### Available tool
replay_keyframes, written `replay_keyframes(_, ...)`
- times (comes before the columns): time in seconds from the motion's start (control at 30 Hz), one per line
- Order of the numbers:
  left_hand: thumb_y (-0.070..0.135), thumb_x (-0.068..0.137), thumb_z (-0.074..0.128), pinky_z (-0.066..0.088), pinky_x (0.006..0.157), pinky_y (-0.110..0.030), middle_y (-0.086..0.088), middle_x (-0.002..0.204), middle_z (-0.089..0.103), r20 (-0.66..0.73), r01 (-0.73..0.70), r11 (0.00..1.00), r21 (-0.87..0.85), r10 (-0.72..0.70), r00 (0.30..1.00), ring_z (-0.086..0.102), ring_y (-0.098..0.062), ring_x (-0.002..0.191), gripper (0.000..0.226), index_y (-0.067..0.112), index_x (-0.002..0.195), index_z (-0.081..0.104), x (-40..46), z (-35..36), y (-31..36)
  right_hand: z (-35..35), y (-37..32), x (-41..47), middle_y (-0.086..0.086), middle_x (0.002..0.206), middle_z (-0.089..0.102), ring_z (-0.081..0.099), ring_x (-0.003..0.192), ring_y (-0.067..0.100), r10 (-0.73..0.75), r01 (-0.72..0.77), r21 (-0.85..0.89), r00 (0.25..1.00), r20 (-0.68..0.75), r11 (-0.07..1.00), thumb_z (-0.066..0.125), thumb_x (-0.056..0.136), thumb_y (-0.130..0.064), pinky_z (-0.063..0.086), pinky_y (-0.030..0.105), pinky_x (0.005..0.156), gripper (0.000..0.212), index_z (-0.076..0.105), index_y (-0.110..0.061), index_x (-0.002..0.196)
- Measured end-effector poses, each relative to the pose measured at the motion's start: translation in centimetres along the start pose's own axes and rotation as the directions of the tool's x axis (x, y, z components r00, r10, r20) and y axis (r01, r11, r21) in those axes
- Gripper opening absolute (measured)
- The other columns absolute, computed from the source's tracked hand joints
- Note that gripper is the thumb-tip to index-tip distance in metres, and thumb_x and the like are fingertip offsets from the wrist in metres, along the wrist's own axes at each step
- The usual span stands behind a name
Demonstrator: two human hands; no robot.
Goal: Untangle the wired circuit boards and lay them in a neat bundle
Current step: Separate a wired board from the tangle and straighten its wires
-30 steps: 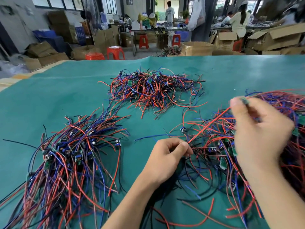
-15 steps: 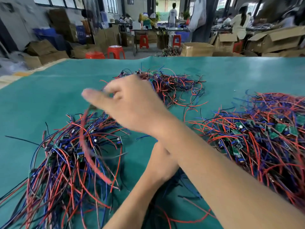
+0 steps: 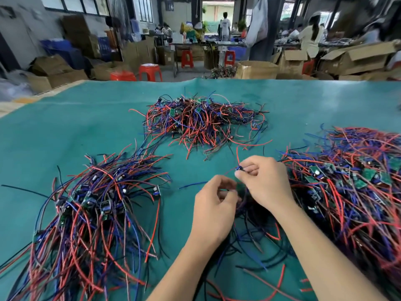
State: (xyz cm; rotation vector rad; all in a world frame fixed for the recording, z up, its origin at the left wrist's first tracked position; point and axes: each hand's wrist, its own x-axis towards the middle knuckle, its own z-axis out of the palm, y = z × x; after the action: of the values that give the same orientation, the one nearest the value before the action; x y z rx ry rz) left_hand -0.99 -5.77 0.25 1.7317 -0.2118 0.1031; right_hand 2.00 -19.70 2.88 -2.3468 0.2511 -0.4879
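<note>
I see cardboard boxes [image 3: 257,69] beyond the far table edge at 12 o'clock; the nearest stands open, its contents hidden from me. A tangle of wires [image 3: 221,71] sits just left of it.

On the green mat [image 3: 65,131] lie three heaps of wired boards: a combed bundle [image 3: 91,213] at 9 o'clock, a far pile [image 3: 201,122] at 12, a big tangle [image 3: 351,187] at 3.

My right hand [image 3: 263,181] pinches a small blue-capped board [image 3: 239,168] between thumb and forefinger at the centre, a red wire [image 3: 237,155] rising from it. My left hand [image 3: 213,205] sits just beside it, fingers curled round dark wires [image 3: 249,224] trailing toward 6.

Half a second ago the right arm was stretched across to the bundle at 9 with a red-wired board; now it is back at the centre beside the left hand, holding another board. The left hand has barely shifted.
</note>
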Motion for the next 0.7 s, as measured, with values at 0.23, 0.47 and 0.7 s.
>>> replay_keyframes(0.23,0.026,0.102,0.048,0.046,0.059,-0.02,-0.013,0.082,0.072,0.049,0.051,0.975,-0.214,-0.041,0.998,0.07,-0.02,0.066,0.026,0.01,0.092,0.066,0.4,-0.1,0.2,-3.7,-2.5,-2.6,-0.009,0.073,0.075,0.068,0.066,0.007,-0.009,0.054,0.527,0.996,-0.088,0.848,0.078,0.064,-0.039,0.054,0.024,0.067,0.019,0.079,-0.034,0.082)
replay_keyframes(0.47,0.027,0.104,0.046,0.049,0.069,-0.035,-0.01,0.074,0.07,0.12,-0.001,0.974,-0.227,0.029,0.992,0.059,-0.015,0.069,0.037,0.006,0.082,0.068,0.3,-0.4,0.3,-1.0,-1.7,-5.3,0.007,0.077,0.077,0.07,0.068,0.016,0.067,-0.12,0.68,0.992,0.104,0.724,0.083,0.08,-0.002,0.054,0.021,0.055,0.012,0.078,-0.013,0.083)
replay_keyframes(0.7,0.034,0.105,0.042,0.046,0.061,-0.018,-0.007,0.07,0.07,0.183,0.062,0.947,-0.314,-0.004,0.983,0.06,-0.011,0.064,0.045,0.009,0.085,0.074,0.1,-0.6,0.6,-1.3,-1.5,-5.6,-0.011,0.071,0.076,0.071,0.063,0.003,-0.076,0.058,0.538,0.997,0.012,0.841,0.079,0.079,-0.033,0.054,0.02,0.056,0.004,0.082,-0.031,0.077)
